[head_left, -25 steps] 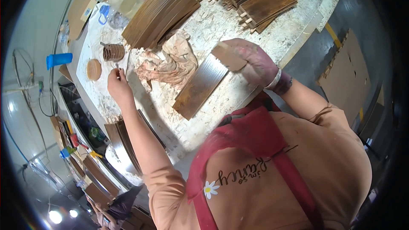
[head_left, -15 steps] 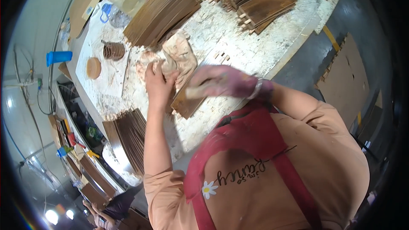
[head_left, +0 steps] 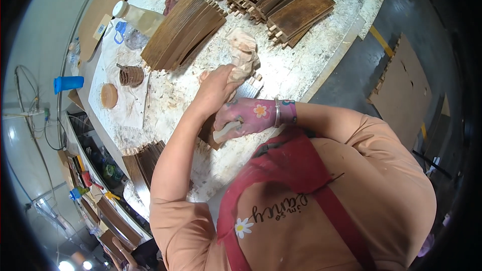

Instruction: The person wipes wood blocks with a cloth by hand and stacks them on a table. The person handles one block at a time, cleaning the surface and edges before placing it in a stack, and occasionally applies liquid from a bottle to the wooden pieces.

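My bare left hand [head_left: 219, 89] grips a crumpled, stained cloth [head_left: 243, 52] and presses it along the far end of a brown wooden board [head_left: 208, 134]. Pale dowel pegs stick out from that end, and light glares off the board's surface there. In a purple flowered glove, my right hand [head_left: 249, 116] is closed over the board's near part and holds it on the table. My two hands hide most of the board's middle. A stack of brown boards [head_left: 183, 30] with pegs lies just beyond my left hand.
More pegged boards [head_left: 301, 12] are stacked at the far side, and others [head_left: 143, 163] lie at the left edge. A brown-stained cup [head_left: 131, 76], a round lid [head_left: 109, 95] and a capped bottle [head_left: 138, 18] stand on the left of the white table [head_left: 296, 70].
My left hand and the cloth have moved right and away from me, onto the board's pegged end. My right hand has shifted slightly nearer and now lies over the board.
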The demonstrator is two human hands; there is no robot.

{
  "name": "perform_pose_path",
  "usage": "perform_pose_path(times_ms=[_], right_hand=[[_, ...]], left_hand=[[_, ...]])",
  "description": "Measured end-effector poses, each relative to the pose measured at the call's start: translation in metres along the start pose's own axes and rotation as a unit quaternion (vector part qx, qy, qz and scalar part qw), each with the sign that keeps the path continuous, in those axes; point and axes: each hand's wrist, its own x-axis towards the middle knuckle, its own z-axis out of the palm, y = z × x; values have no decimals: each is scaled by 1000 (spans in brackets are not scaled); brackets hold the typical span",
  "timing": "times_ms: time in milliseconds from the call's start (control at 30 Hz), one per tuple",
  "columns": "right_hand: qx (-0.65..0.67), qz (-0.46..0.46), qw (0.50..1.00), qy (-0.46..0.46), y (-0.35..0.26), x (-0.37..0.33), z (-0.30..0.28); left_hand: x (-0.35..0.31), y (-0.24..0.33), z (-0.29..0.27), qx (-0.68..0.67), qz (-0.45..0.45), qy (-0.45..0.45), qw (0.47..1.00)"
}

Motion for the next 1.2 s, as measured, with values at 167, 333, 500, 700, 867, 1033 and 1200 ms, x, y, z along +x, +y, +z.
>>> perform_pose_path(times_ms=[167, 333, 500, 700, 867, 1033, 1200], right_hand=[[-6, 25, 1000, 3, -16, 3, -4], [216, 192, 951, 106, -31, 7, -22], [407, 74, 884, 217, 6, 0, -27], [372, 130, 899, 190, 3, 6, -21], [370, 111, 899, 206, -3, 10, -22], [364, 108, 905, 195, 1, 8, -20], [334, 117, 915, 195, 0, 10, -22]], left_hand=[[-3, -11, 2, -76, -170, 130, 974], [-84, -24, -37, -103, -175, 370, 907], [-139, 12, -9, -189, -404, 226, 866], [-136, -6, 39, -254, -329, 357, 837], [-164, -17, 32, -279, -357, 405, 794], [-159, -8, 79, -122, -306, 397, 857], [-167, -12, 63, -284, -293, 495, 767]])
